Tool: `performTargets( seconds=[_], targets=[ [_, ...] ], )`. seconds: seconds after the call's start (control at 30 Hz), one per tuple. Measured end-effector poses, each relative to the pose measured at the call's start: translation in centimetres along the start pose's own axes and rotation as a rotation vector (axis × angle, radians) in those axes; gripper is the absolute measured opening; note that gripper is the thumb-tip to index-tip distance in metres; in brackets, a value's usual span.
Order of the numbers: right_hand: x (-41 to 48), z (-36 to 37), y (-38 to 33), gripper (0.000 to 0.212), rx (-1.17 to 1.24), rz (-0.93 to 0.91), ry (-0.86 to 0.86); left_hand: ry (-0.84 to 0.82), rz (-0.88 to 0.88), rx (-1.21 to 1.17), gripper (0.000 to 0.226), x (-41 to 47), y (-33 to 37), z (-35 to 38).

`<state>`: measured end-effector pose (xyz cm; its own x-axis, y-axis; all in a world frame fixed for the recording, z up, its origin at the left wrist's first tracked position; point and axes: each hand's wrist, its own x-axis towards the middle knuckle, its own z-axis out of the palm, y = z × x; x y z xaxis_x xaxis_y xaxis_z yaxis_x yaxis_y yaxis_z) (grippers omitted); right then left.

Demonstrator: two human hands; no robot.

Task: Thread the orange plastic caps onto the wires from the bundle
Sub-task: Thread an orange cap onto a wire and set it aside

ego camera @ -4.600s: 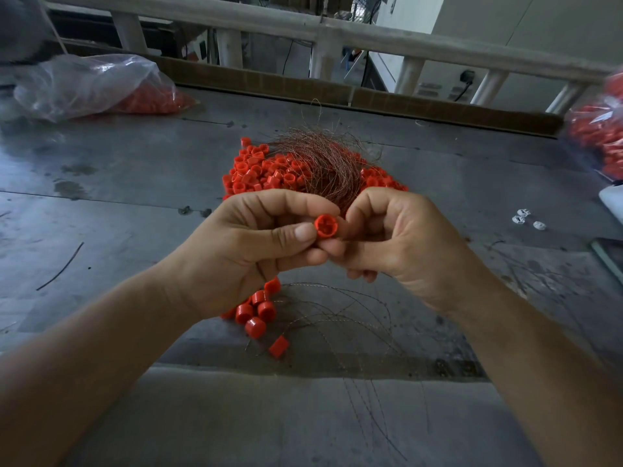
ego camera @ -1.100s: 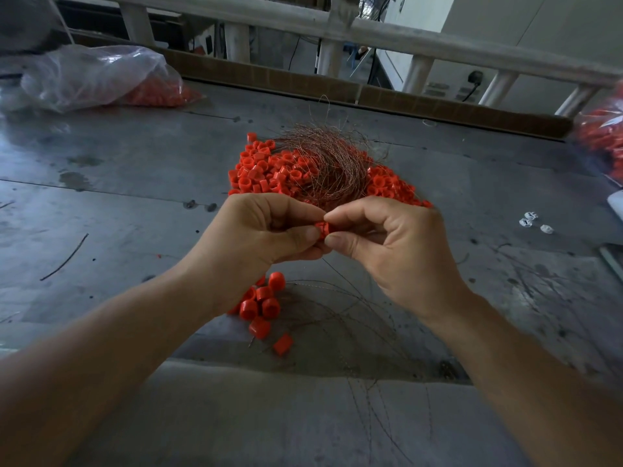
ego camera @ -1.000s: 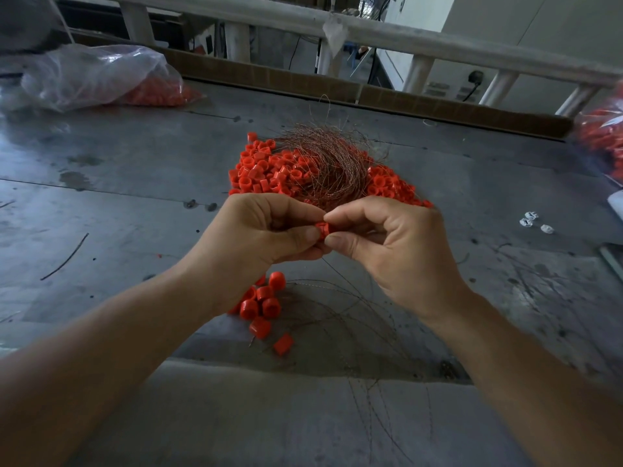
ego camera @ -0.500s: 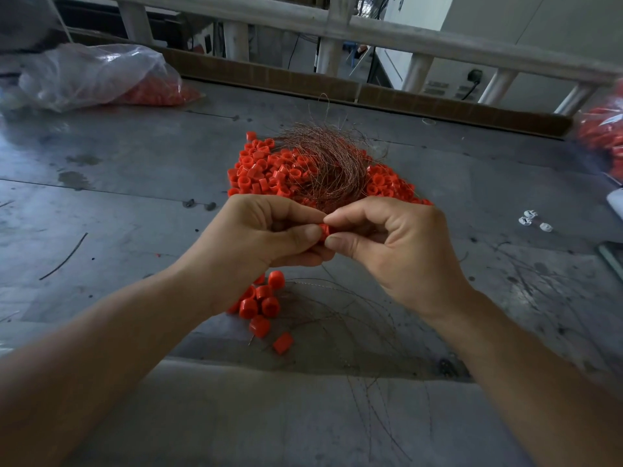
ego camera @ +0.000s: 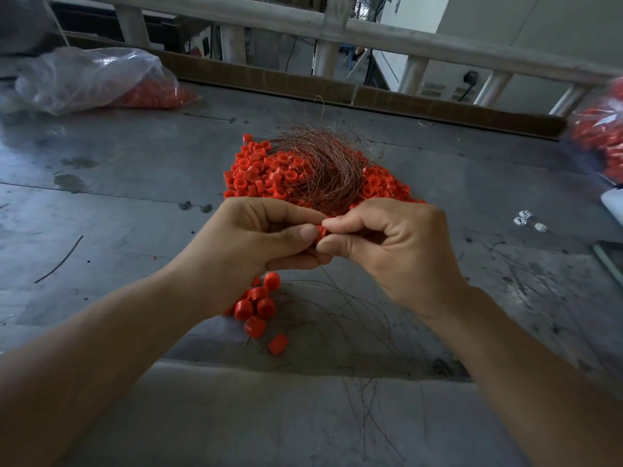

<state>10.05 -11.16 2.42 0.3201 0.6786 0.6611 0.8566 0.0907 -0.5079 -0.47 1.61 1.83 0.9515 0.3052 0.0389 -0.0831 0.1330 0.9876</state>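
Observation:
My left hand [ego camera: 256, 241] and my right hand [ego camera: 394, 244] meet fingertip to fingertip above the table's middle. Between them sits one orange cap [ego camera: 322, 230], almost hidden; my left thumb and forefinger pinch it. My right thumb and forefinger pinch right against it, and the wire in them is too thin to make out. Behind the hands lies a heap of orange caps [ego camera: 259, 173] with a copper wire bundle [ego camera: 323, 166] on top. Below my left hand, several capped wires [ego camera: 259, 306] lie on the table with their thin strands [ego camera: 354, 318] trailing right.
A clear plastic bag with orange caps [ego camera: 101, 79] lies at the back left, another bag of caps [ego camera: 603, 136] at the right edge. Small white pieces [ego camera: 526, 221] lie to the right. A cardboard strip [ego camera: 371, 96] and a railing [ego camera: 337, 32] bound the metal table [ego camera: 118, 203].
Compared with 4.6 s ago, the cap's open end no longer shows; both hands have closed in round it. Over the last second the hands hardly moved.

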Motion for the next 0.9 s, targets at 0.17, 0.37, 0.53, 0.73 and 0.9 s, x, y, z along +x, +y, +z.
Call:
performTargets(
  seconds=[0.17,0.37,0.53,0.73,0.9],
  targets=[
    [0.01,-0.31,0.01,0.022,0.133,0.098,-0.062,-0.077,0.001,0.000,0.026,-0.02,-0.01,-0.24],
    [0.35,-0.56,0.00,0.029,0.056,0.107,-0.289,-0.164,-0.011,0.006,0.035,-0.03,0.03,-0.70],
    [0.32,-0.56,-0.25,0.022,-0.042,0.068,-0.293,-0.188,0.049,-0.018,0.051,-0.24,0.00,-0.46],
    [0.06,-0.54,-0.58,0.021,-0.071,0.074,-0.327,-0.226,0.124,0.116,0.068,-0.55,-0.33,-0.33],
    [-0.18,-0.23,-0.85,0.015,-0.050,0.106,-0.352,-0.227,0.126,0.170,0.065,-0.52,-0.48,-0.19]
  ],
)
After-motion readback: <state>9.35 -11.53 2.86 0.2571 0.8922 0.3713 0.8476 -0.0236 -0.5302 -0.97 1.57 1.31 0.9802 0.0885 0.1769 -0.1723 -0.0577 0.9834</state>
